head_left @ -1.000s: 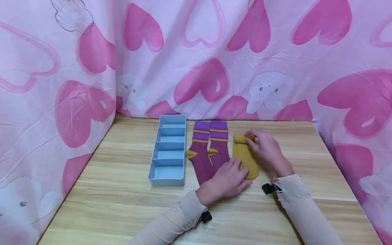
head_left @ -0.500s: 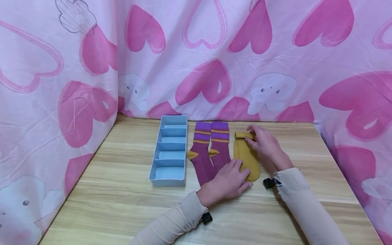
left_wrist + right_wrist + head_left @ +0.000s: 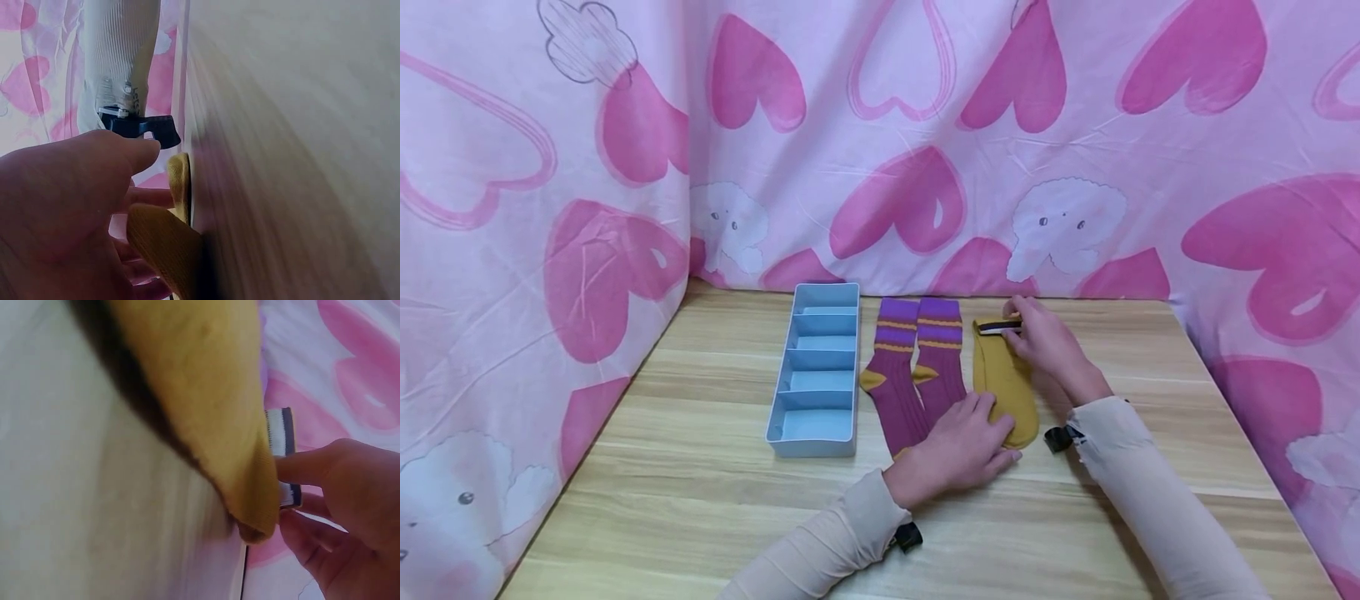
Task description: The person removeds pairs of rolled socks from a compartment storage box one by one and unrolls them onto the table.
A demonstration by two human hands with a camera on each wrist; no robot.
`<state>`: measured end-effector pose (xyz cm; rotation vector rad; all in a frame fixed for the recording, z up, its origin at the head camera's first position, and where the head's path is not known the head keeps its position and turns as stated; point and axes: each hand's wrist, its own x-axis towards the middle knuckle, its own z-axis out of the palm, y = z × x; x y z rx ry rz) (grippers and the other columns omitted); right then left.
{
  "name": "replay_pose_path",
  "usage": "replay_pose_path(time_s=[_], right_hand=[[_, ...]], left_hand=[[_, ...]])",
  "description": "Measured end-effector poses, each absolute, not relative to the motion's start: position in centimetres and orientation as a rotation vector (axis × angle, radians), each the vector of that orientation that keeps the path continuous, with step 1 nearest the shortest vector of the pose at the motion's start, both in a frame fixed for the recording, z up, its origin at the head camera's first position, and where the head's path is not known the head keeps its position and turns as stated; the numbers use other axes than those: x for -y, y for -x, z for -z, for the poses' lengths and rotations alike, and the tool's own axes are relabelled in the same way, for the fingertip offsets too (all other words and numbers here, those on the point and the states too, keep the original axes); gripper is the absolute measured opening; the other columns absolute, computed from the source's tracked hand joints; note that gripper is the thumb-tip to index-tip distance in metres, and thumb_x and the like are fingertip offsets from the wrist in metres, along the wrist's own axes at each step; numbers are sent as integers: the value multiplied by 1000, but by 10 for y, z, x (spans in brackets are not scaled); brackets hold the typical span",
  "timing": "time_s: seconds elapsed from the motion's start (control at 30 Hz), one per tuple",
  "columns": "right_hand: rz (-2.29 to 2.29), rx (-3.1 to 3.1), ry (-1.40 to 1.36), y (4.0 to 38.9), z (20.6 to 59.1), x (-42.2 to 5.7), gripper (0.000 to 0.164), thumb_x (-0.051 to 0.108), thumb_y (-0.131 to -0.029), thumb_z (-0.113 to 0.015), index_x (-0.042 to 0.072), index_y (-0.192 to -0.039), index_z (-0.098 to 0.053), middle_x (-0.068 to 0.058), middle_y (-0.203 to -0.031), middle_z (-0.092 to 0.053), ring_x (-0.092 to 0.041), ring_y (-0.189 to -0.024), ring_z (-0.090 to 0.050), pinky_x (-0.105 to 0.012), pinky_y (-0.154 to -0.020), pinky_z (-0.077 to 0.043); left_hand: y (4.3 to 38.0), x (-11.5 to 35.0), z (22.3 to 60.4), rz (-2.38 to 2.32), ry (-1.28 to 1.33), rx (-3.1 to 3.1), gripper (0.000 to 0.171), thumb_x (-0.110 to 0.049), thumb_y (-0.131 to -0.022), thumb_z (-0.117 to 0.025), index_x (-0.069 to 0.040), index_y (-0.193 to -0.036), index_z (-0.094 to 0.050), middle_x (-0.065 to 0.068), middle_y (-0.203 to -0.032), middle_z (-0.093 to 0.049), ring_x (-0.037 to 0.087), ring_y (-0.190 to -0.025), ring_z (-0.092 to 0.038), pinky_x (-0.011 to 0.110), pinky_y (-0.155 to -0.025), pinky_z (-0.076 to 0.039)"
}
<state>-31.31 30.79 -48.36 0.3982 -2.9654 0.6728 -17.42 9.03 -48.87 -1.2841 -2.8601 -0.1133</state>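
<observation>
A mustard-yellow sock (image 3: 1002, 383) lies toe toward me on the table. At its far end my right hand (image 3: 1051, 340) pinches the cuff, where a white and dark striped band (image 3: 284, 456) shows in the right wrist view. My left hand (image 3: 958, 442) rests with relaxed fingers on the sock's left side near the toe, and its thumb points out to the right. In the left wrist view, yellow knit (image 3: 164, 244) stands up beside the left fingers. Two maroon socks (image 3: 898, 400) with purple cuffs and yellow heels lie flat to the left, one partly under the left hand.
A light blue box (image 3: 812, 446) with several compartments in a row stands left of the maroon socks. Pink heart-print cloth (image 3: 895, 200) hangs behind and at both sides of the wooden table (image 3: 700, 492).
The rolled yellow cuff has opened out at the far end, baring the striped band. My right hand has shifted slightly away from me; the left hand has stayed nearly still.
</observation>
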Motion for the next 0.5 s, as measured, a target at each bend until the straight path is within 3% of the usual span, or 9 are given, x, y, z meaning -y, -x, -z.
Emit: replay_pose_path(time_s=[0.1,0.23,0.5], right_hand=[[-660,2952,-414,313,485,-309,26,10,-102,-72,4,-127,-66,-20,-125,-66,-33,-97,-61,-51,-85,-57],[-625,2939,-469,315,488,-309,32,17,-100,-77,1,-127,-70,-23,-129,-67,-36,-105,-65,-55,-93,-58],[-612,2963,-454,320,491,-308,41,26,-101,-77,0,-131,-66,-23,-130,-68,-39,-110,-67,-59,-100,-57]], left_hand=[[172,-91,486,110,1305,2852,39,-55,-112,-49,-25,-131,-65,5,-133,-56,17,-117,-54,30,-105,-50],[170,-92,485,82,1334,2851,39,-55,-112,-49,-26,-130,-65,3,-129,-56,15,-111,-52,28,-100,-50],[165,-93,478,31,1400,2876,40,-56,-112,-47,-28,-137,-63,1,-131,-55,14,-115,-52,29,-106,-49]])
